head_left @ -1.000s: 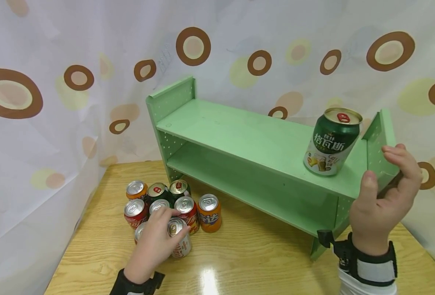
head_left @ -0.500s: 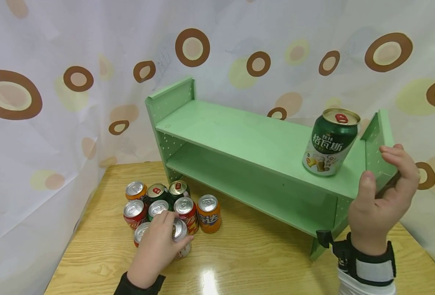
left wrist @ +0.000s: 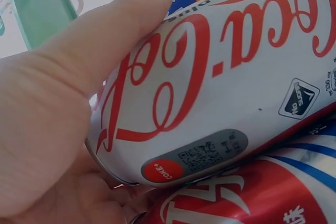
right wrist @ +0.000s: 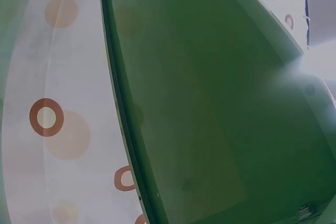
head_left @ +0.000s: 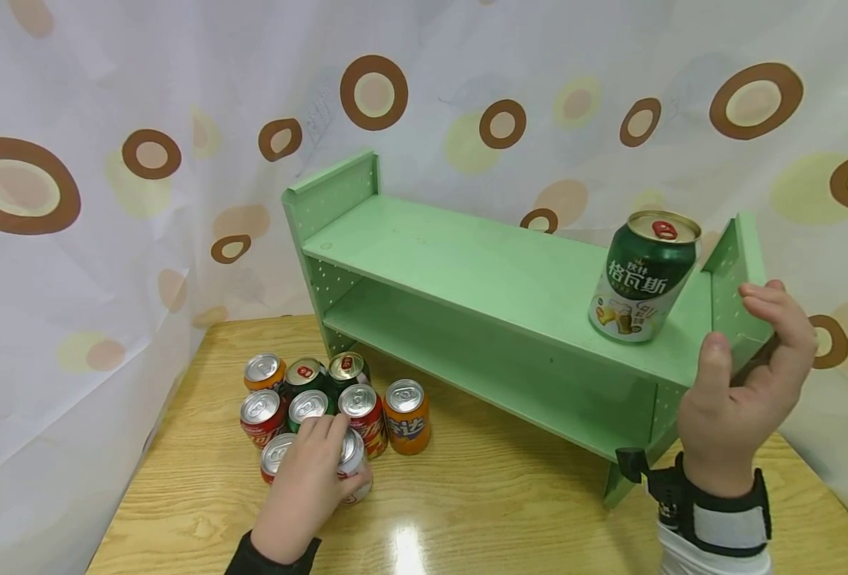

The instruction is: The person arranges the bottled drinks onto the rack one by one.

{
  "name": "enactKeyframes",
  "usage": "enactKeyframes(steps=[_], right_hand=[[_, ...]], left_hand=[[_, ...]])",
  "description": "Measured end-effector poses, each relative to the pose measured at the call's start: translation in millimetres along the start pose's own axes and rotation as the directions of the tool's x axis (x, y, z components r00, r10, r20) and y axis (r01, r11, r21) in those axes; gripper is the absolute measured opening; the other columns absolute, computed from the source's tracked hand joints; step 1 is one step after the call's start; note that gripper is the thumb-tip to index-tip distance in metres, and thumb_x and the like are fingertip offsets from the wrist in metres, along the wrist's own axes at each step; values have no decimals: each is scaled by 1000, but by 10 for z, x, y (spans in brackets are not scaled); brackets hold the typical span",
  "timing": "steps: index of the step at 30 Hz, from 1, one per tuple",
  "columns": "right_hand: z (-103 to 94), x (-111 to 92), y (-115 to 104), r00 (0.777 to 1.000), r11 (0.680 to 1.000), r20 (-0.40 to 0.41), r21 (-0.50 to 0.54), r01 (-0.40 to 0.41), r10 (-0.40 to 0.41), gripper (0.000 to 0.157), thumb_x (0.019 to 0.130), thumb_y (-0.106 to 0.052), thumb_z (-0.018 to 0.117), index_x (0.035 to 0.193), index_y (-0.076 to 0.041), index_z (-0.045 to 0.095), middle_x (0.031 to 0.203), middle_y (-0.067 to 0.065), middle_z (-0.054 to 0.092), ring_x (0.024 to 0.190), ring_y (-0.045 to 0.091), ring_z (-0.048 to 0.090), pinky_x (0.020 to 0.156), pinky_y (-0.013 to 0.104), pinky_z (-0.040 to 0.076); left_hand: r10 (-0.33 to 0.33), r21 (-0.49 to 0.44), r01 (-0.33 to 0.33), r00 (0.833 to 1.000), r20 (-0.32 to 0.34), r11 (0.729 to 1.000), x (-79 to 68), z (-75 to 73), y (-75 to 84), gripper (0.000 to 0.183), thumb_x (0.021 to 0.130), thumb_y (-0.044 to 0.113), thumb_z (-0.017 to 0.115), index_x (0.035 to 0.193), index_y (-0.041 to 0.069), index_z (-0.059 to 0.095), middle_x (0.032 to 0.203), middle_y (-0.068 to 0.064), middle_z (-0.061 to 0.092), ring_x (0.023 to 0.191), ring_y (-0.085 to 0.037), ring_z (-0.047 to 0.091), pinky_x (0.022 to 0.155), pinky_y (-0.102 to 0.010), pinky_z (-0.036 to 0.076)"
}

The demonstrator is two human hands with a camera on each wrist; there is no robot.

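Note:
Among the cans at left, my left hand (head_left: 302, 483) grips a white Coca-Cola can (head_left: 353, 453) from above, thumb on its near side. The left wrist view shows the thumb along this can (left wrist: 236, 72), with a red can (left wrist: 210, 203) close beside it. My right hand (head_left: 743, 391) holds nothing; thumb and fingers stand apart by the right end of the green shelf (head_left: 467, 247). Whether it touches the end panel I cannot tell. Left of it, a green-and-white can (head_left: 643, 279) stands upright on the top board. The right wrist view shows green shelf surface and no hand.
Several cans crowd round my left hand, among them a red can (head_left: 262, 419), dark green cans and an orange can (head_left: 407, 419) at the cluster's right. They stand on a wooden table (head_left: 481, 511). A patterned sheet (head_left: 431, 48) hangs behind the shelf.
My left hand has closed in on the white Coca-Cola can, its thumb now against the side; more of the can is covered. My right hand has hardly moved.

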State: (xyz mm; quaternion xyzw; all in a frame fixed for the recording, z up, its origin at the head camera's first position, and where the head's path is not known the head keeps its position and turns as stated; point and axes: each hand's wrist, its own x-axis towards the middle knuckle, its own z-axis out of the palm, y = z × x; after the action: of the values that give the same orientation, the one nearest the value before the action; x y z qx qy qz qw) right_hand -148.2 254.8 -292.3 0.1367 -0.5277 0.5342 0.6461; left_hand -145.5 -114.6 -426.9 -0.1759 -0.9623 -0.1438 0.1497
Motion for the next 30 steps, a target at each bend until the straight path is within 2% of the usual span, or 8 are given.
enactKeyframes(steps=[6, 12, 21, 30], right_hand=[[2, 6, -1, 1000, 1000, -3, 1, -3, 3, 21, 87, -3, 58, 102, 11, 56, 115, 15, 62, 123, 29, 54, 128, 45, 21], [3, 7, 1, 1000, 1000, -5, 0, -3, 3, 21, 86, -2, 57, 102, 11, 56, 115, 15, 62, 123, 29, 54, 128, 45, 21], [-2, 3, 4, 1000, 1000, -2, 2, -7, 7, 21, 87, -3, 58, 102, 11, 56, 115, 15, 62, 123, 29, 54, 128, 45, 21], [-4, 4, -1, 1000, 1000, 4, 10, -8, 8, 22, 88, -4, 59, 103, 11, 56, 116, 15, 61, 124, 30, 53, 128, 45, 20]], left_hand=[[13, 54, -14, 1000, 20, 998, 3, 5, 0, 78, 61, 35, 100, 115, 3, 56, 107, -12, 64, 98, -29, 54, 86, -43, 55], [53, 116, -53, 999, 3, 992, -6, 18, 0, 82, 57, 39, 101, 113, 2, 55, 102, -11, 60, 93, -27, 53, 80, -41, 55], [60, 123, -65, 997, 37, 990, -16, 15, 11, 79, 57, 39, 101, 110, 4, 54, 92, -5, 51, 82, -22, 57, 67, -38, 53], [91, 142, -98, 994, 54, 985, -23, 26, 25, 83, 60, 40, 100, 120, 4, 55, 104, -8, 58, 78, -25, 64, 63, -38, 56]])
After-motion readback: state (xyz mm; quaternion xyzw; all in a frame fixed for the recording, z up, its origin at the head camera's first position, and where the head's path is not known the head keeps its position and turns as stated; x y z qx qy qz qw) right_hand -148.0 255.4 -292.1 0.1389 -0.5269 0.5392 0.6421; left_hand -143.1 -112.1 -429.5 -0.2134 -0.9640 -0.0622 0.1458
